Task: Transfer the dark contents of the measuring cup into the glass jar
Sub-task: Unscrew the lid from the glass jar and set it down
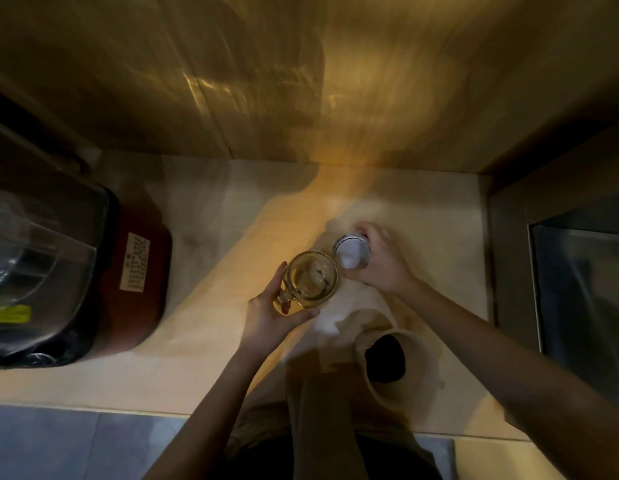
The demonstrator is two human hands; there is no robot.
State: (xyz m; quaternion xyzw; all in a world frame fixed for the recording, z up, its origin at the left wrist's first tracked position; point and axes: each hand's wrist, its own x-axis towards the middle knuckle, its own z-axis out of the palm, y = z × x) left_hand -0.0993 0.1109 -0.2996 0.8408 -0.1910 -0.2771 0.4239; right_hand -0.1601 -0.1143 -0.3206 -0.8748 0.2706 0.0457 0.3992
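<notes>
Hands reach forward over the pale table (204,341), both forearms bare and stretched out from the bottom of the view. The left hand (266,315) is turned thumb-up, its fingers curled around the near side and handle of the glass jar (311,277), with the thumb (299,315) laid along the jar's lower edge; it is closed on the jar and holds it steady. The jar's round mouth faces the camera, and its yellowish glass shows no clear dark fill; what little lies inside is too blurred to name.

The right hand (380,263) sits just to the right of the jar, wrist bent slightly inward, fingers wrapped over the far and right sides of a small white cup (351,252) with a dark band near its rim. It grips the cup, which is tipped so that its open mouth turns toward the jar, the two rims almost touching. The cup's inside looks pale.

Nearer the body than the right hand, below its wrist, the measuring cup (396,365) stands on the table, tan-walled with dark contents (384,358) visible inside. Well to the left of the left hand lies a dark red appliance (142,282) bearing a pale label.
</notes>
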